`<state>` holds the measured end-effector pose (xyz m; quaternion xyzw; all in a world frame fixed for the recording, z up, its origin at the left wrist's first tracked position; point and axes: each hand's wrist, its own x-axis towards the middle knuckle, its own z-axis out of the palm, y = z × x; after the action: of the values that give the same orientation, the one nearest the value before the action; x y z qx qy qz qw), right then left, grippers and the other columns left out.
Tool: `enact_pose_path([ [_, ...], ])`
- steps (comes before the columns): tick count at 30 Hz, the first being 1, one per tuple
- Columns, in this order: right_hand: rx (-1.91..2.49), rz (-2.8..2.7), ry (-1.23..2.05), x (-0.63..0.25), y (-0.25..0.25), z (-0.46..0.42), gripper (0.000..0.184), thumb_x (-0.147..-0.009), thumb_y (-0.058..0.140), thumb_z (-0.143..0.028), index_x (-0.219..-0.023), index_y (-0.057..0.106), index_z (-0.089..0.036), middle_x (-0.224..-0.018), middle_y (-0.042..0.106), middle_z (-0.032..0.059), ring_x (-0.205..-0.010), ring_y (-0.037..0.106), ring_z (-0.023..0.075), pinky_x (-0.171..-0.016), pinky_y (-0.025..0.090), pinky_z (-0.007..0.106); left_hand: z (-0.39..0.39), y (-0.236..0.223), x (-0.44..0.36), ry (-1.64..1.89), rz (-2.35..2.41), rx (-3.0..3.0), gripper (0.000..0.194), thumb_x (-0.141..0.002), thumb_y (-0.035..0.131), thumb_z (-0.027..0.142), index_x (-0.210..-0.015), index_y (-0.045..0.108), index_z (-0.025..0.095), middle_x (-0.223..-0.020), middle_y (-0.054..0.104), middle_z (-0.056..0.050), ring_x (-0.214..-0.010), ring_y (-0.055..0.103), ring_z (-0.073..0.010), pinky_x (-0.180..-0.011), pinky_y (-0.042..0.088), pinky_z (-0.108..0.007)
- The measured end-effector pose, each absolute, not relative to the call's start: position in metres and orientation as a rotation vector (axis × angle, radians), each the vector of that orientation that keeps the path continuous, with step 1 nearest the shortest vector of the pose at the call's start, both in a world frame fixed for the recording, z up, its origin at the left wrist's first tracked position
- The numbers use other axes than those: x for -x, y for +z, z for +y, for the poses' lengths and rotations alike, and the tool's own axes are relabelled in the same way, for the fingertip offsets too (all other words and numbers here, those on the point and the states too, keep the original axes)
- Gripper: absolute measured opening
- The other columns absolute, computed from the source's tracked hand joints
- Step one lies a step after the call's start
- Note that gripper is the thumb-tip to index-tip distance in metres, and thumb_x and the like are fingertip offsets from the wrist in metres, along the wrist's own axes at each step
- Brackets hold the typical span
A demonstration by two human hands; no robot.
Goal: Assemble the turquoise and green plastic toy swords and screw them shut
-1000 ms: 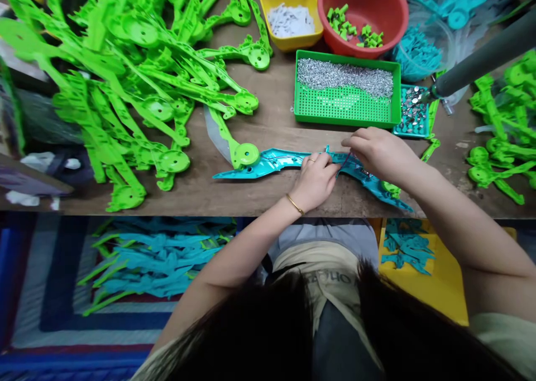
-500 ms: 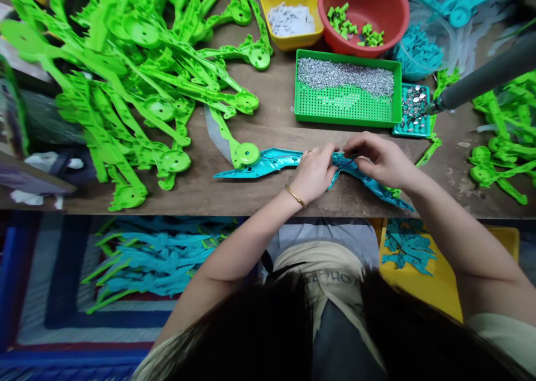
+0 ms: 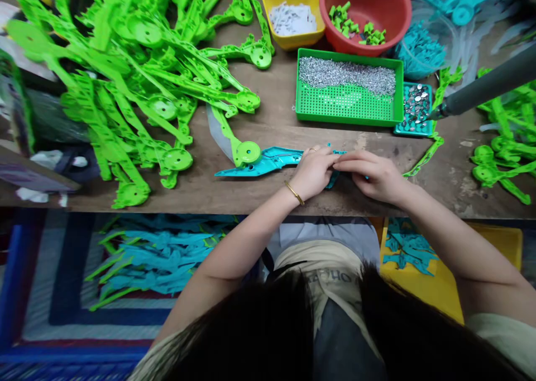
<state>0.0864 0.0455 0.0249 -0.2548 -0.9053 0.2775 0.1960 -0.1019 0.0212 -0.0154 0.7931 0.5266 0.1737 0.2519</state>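
Observation:
A long, curved blue plastic shell (image 3: 280, 158) lies near the table's front edge, its hollow side up. My left hand (image 3: 313, 172) is closed around its middle, fingers bent over the far rim. Close against it, my right hand (image 3: 371, 172) reaches in from the right, its fingers bent and together over the shell. Whatever those fingertips pinch is hidden. The right half of the shell is mostly covered by my right hand. A green plastic arm with a round disc (image 3: 248, 153) touches the shell's left part.
Green plastic arms (image 3: 146, 80) are heaped at the left. Beyond my hands stand a green tray of screws (image 3: 349, 113), a teal tray of small metal pieces (image 3: 414, 125), a yellow bin (image 3: 293, 39) and a red bowl (image 3: 364, 4). A dark tool (image 3: 486, 82) juts in from the right.
My right hand has come down and left, flattening beside the left hand over the shell's right half. A thin dark wire seen earlier at its fingertips is now hidden. The left hand stays near mid-shell.

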Motion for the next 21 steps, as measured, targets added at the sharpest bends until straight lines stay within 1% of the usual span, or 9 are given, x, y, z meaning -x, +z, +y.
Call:
enact_pose_path([
  [2,0.706,-2.613,0.572,-0.090,0.022,0.044,0.039,-0.087,0.045,-0.010,-0.114,0.066,-0.028,-0.123,0.067,0.0067,-0.113,0.062,0.0216,-0.095,0.052,0.042,0.021,-0.017,0.101,0.493,1.445,-2.153,0.030,-0.090,0.048,0.013,-0.103,0.072,0.025,-0.096,0.066,-0.007,-0.096,0.055,-0.0257,-0.081,0.040,-0.038],
  [4,0.799,-2.650,0.333,-0.096,0.021,0.046,0.032,-0.089,0.047,-0.014,-0.111,0.066,-0.027,-0.119,0.068,0.0084,-0.111,0.062,0.0251,-0.094,0.050,0.047,0.019,-0.018,0.100,0.527,1.454,-2.145,0.030,-0.093,0.048,0.017,-0.108,0.072,0.027,-0.101,0.067,-0.007,-0.098,0.055,-0.0257,-0.083,0.039,-0.038],
  [7,1.021,-2.632,0.068,-0.103,0.021,0.049,0.025,-0.091,0.049,-0.019,-0.109,0.066,-0.023,-0.112,0.069,0.0119,-0.103,0.062,0.0291,-0.085,0.050,0.048,0.017,-0.020,0.099,0.565,1.465,-2.129,0.029,-0.095,0.050,0.024,-0.115,0.071,0.029,-0.102,0.067,-0.007,-0.099,0.055,-0.0253,-0.083,0.039,-0.037],
  [9,1.106,-2.611,0.059,-0.106,0.020,0.051,0.027,-0.092,0.047,-0.020,-0.112,0.065,-0.021,-0.109,0.069,0.0131,-0.100,0.062,0.0293,-0.083,0.051,0.047,0.016,-0.020,0.099,0.568,1.476,-2.123,0.028,-0.096,0.050,0.027,-0.115,0.071,0.029,-0.099,0.067,-0.007,-0.099,0.055,-0.0248,-0.083,0.038,-0.036],
  [12,1.171,-2.570,0.156,-0.107,0.017,0.051,0.030,-0.092,0.045,-0.017,-0.115,0.064,-0.019,-0.108,0.067,0.0135,-0.100,0.062,0.0268,-0.084,0.053,0.043,0.014,-0.021,0.099,0.567,1.484,-2.138,0.029,-0.097,0.049,0.027,-0.114,0.072,0.029,-0.097,0.067,-0.007,-0.098,0.055,-0.0242,-0.082,0.037,-0.036],
  [14,1.195,-2.540,0.213,-0.106,0.015,0.052,0.028,-0.093,0.044,-0.016,-0.111,0.065,-0.018,-0.108,0.066,0.0130,-0.101,0.063,0.0249,-0.084,0.054,0.039,0.013,-0.021,0.100,0.567,1.483,-2.168,0.030,-0.097,0.048,0.026,-0.116,0.071,0.030,-0.098,0.067,-0.007,-0.098,0.055,-0.0238,-0.082,0.037,-0.035],
  [16,1.218,-2.520,0.232,-0.105,0.013,0.054,0.025,-0.093,0.044,-0.017,-0.106,0.066,-0.018,-0.111,0.065,0.0125,-0.100,0.064,0.0236,-0.081,0.055,0.036,0.012,-0.020,0.100,0.568,1.475,-2.203,0.030,-0.097,0.049,0.025,-0.117,0.071,0.029,-0.100,0.067,-0.007,-0.097,0.055,-0.0233,-0.081,0.036,-0.035],
  [19,1.229,-2.547,0.162,-0.102,0.012,0.060,0.024,-0.094,0.044,-0.019,-0.107,0.065,-0.019,-0.112,0.066,0.0117,-0.096,0.064,0.0226,-0.075,0.054,0.035,0.010,-0.019,0.101,0.591,1.460,-2.231,0.028,-0.095,0.054,0.036,-0.116,0.071,0.028,-0.102,0.067,-0.006,-0.098,0.055,-0.0233,-0.082,0.036,-0.036],
  [21,1.180,-2.626,0.084,-0.100,0.012,0.064,0.025,-0.094,0.044,-0.019,-0.106,0.066,-0.019,-0.108,0.067,0.0116,-0.093,0.063,0.0230,-0.076,0.052,0.036,0.010,-0.020,0.100,0.592,1.465,-2.231,0.030,-0.095,0.053,0.043,-0.112,0.073,0.028,-0.100,0.067,-0.006,-0.097,0.054,-0.0233,-0.082,0.035,-0.036],
])
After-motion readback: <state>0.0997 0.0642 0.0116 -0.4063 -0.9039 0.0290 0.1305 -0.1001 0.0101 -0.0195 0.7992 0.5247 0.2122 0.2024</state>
